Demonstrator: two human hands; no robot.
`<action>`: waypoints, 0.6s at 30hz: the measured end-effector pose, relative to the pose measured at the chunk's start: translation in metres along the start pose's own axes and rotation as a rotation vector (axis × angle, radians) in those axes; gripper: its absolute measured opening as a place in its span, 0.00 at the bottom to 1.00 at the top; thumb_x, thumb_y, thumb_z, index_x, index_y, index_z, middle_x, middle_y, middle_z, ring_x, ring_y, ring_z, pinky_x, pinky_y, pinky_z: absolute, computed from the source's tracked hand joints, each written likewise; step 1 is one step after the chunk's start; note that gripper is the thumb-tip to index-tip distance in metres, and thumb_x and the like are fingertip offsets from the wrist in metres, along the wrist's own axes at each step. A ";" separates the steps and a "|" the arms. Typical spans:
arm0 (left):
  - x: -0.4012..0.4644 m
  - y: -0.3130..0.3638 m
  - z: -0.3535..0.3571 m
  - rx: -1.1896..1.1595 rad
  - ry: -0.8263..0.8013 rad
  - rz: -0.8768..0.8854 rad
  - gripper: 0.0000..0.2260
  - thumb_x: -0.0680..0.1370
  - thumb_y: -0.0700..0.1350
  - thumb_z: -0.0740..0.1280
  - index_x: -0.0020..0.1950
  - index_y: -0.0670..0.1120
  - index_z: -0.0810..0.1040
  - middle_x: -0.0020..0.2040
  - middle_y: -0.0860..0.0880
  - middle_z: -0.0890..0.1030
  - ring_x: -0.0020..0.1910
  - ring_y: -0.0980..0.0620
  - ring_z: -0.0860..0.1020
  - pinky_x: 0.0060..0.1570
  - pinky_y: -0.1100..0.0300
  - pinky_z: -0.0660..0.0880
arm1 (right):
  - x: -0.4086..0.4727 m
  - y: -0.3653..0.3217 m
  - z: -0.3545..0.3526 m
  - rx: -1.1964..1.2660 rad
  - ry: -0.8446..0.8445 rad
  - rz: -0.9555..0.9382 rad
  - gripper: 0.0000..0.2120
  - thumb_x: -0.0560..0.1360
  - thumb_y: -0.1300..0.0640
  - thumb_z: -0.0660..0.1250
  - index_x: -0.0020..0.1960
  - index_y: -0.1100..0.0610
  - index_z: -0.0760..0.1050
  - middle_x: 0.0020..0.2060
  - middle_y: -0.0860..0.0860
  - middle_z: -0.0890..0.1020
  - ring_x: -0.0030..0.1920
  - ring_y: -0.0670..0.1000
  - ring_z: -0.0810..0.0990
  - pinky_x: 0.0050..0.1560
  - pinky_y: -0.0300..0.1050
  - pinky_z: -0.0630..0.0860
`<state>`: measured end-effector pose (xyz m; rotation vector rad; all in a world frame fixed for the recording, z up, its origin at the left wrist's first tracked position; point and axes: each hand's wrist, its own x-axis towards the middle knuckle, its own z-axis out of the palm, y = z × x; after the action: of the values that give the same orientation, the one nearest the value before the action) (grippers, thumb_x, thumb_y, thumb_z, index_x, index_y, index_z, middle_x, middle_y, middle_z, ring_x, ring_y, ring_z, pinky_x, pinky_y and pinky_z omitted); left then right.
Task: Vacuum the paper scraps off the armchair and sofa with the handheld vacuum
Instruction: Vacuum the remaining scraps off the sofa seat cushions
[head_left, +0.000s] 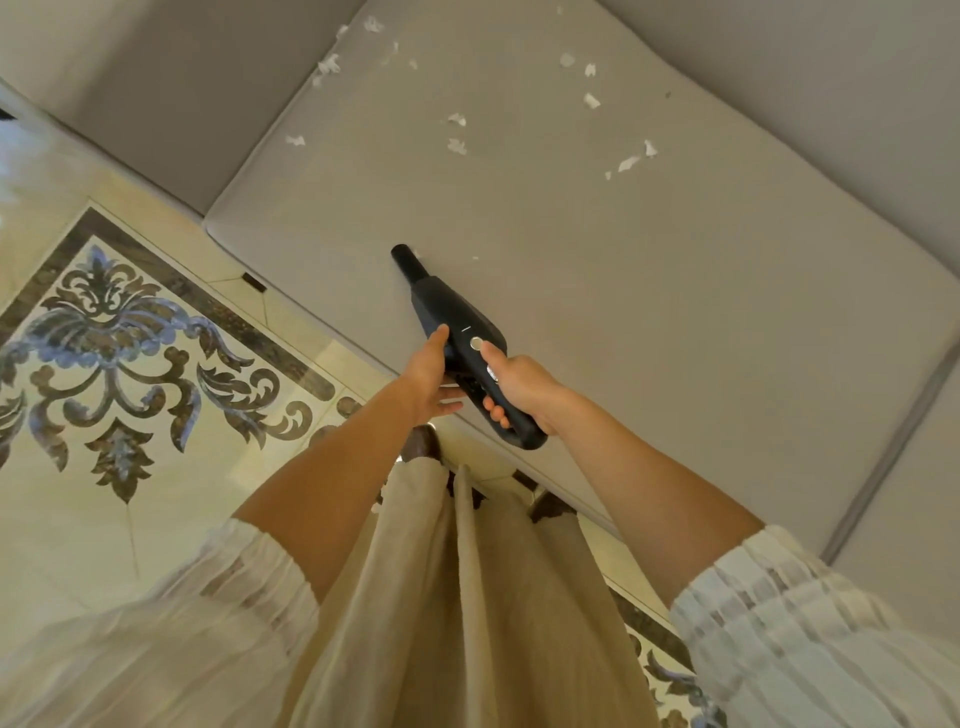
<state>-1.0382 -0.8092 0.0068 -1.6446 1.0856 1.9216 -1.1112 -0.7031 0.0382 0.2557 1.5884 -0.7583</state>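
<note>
Over grey seat cushion (649, 322), right hand (522, 387) gripping vacuum (457, 322), left hand (428, 382) steadying it with straight fingers, paper scraps (457, 146) beyond

Glossy cream tile floor (62, 519), dark scrollwork inlay (119, 332) inside a dark border band (291, 358). Soft daylight glare at left edge.

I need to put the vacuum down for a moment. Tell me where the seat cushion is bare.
Bare: the broad stretch of seat cushion right of the vacuum, out to the seam, with one tiny fleck near the nozzle. Crowded: the far part toward the backrest, where paper scraps lie scattered.
</note>
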 end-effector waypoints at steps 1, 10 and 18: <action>-0.002 -0.002 0.012 0.007 -0.013 -0.005 0.18 0.82 0.60 0.54 0.61 0.47 0.67 0.55 0.46 0.73 0.56 0.46 0.74 0.65 0.47 0.71 | -0.003 0.006 -0.010 0.007 0.008 -0.002 0.28 0.80 0.36 0.55 0.51 0.63 0.74 0.30 0.54 0.75 0.25 0.48 0.73 0.25 0.38 0.72; -0.010 -0.008 0.063 0.105 -0.112 -0.042 0.19 0.83 0.60 0.53 0.61 0.47 0.69 0.57 0.45 0.75 0.57 0.45 0.74 0.65 0.48 0.70 | -0.023 0.032 -0.054 0.082 0.066 0.008 0.28 0.79 0.37 0.56 0.49 0.63 0.75 0.29 0.54 0.76 0.24 0.48 0.73 0.24 0.38 0.72; -0.006 0.010 0.060 0.141 -0.100 -0.028 0.22 0.82 0.62 0.53 0.63 0.45 0.69 0.56 0.46 0.76 0.58 0.45 0.75 0.66 0.47 0.71 | -0.021 0.019 -0.043 0.202 0.106 0.012 0.28 0.80 0.37 0.56 0.47 0.63 0.75 0.29 0.54 0.77 0.25 0.49 0.74 0.27 0.39 0.73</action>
<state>-1.0831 -0.7685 0.0159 -1.4656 1.1248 1.8438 -1.1312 -0.6571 0.0511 0.4585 1.6090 -0.9100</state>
